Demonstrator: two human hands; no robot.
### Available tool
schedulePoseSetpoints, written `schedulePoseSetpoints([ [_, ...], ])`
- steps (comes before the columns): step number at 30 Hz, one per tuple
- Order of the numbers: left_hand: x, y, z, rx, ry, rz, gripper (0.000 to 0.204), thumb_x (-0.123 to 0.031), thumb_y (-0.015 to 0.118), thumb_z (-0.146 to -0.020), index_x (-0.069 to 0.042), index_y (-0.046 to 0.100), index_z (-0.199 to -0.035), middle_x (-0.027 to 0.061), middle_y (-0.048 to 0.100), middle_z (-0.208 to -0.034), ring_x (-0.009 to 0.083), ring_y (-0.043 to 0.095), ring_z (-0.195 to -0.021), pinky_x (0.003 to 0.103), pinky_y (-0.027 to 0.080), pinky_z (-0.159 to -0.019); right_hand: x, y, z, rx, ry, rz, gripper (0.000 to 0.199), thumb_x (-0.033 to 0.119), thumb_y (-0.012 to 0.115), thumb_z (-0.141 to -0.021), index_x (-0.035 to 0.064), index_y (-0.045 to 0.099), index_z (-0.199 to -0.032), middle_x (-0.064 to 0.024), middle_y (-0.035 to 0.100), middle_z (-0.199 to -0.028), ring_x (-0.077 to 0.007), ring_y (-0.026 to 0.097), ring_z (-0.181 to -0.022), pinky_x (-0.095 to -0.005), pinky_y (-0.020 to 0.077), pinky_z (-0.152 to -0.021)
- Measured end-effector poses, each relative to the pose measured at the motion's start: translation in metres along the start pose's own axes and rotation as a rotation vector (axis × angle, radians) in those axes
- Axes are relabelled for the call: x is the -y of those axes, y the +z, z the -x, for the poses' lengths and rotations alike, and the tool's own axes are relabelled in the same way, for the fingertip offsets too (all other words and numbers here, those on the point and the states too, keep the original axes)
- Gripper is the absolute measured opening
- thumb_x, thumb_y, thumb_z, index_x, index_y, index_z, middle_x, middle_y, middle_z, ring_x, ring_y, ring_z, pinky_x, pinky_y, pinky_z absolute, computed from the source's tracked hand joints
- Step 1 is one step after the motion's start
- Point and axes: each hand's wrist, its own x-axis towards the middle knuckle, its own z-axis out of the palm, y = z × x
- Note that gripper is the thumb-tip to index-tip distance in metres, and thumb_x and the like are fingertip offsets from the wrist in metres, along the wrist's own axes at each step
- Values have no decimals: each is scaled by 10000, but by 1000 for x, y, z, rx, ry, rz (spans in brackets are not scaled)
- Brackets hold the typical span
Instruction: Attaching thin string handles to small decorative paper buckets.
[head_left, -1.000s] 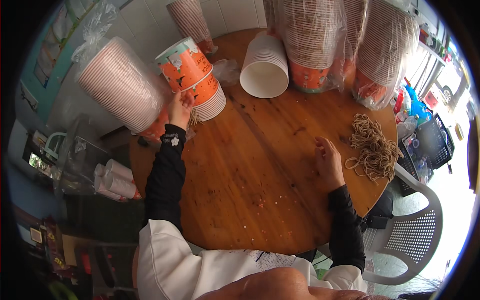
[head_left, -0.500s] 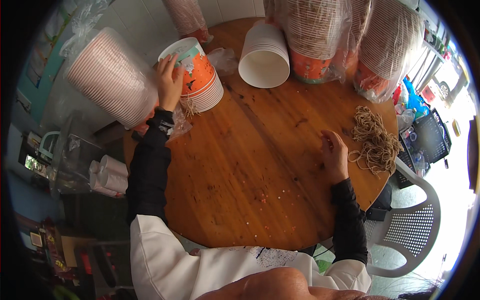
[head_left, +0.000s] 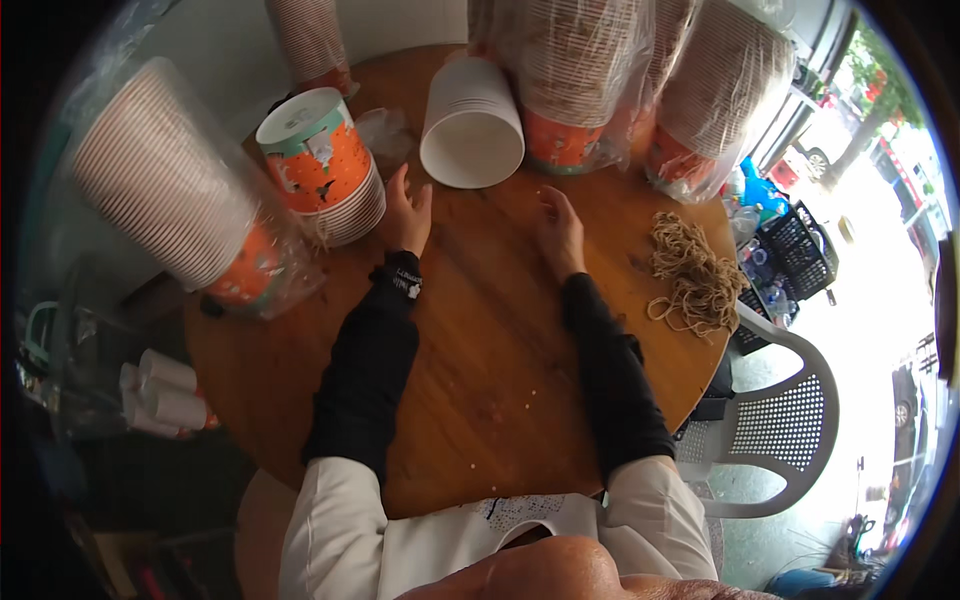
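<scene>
Left hand: the left hand [head_left: 408,215] lies open on the round wooden table [head_left: 480,400], fingers loosely spread and holding nothing, just beside the short stack of orange-and-teal paper cups [head_left: 322,165] near the table's far-left edge.
Right hand: the right hand [head_left: 560,228] rests palm down toward the far middle of the table, fingers relaxed and slightly apart, empty; it sits between the white cup stack [head_left: 472,125] lying on its side and the heap of rubber bands [head_left: 690,275] by the right edge.
Cups: the short orange stack stands tilted, rim toward the camera, touching the table at the far left; a long bagged sleeve of cups [head_left: 170,195] lies beside it along the left edge.
Doing it well: I judge the next grip is best taken low on the stack's wall with the whole left hand, since a leaning stack held at the rim could slide apart; the right hand should steady the far side.
Care: the bands lie well apart from both hands, so a reach for them must cross bare wood without nudging the white stack.
Change: half a second ago the left hand gripped the orange stack; now it is off it and flat on the wood, and the right hand has moved from near the bands toward the table's middle.
</scene>
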Motion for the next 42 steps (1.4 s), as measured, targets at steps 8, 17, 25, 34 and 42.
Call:
schedulePoseSetpoints([
  [8,8,27,-17,-3,-23,12,482,-142,655,-883,-55,492,-1328,148,592,-1194,269,603,-1038,364,503,-869,-6,47,-45,-108,-144,75,376,72,615,-870,31,560,-1240,-106,653,-1153,-190,629,-1032,-309,507,-860],
  [17,-6,29,-39,-137,-235,-7,229,-132,675,-839,-4,575,-999,120,633,-925,240,613,-840,350,492,-775,9,48,-52,58,146,-176,351,151,649,-870,3,562,-1177,-90,638,-1074,-147,592,-961,-292,499,-822],
  [25,-8,22,-21,-58,-246,-73,290,-253,662,-825,-34,585,-998,155,646,-898,272,631,-804,384,500,-726,22,45,-48,127,224,-469,344,67,611,-856,-17,531,-1179,-100,629,-1094,-173,597,-1009,-300,497,-839],
  [34,-34,7,21,34,56,170,226,-185,619,-884,-6,612,-1023,153,652,-916,255,621,-805,362,485,-715,26,-27,-12,183,107,-640,324,26,569,-906,-6,530,-1226,-92,625,-1133,-169,606,-1014,-300,517,-847],
  [42,-72,-47,68,18,372,-65,156,-128,603,-880,22,576,-849,155,544,-768,288,546,-663,388,439,-600,27,-188,41,-232,184,25,154,86,614,-905,12,651,-1035,-29,656,-793,-102,620,-672,-228,491,-583],
])
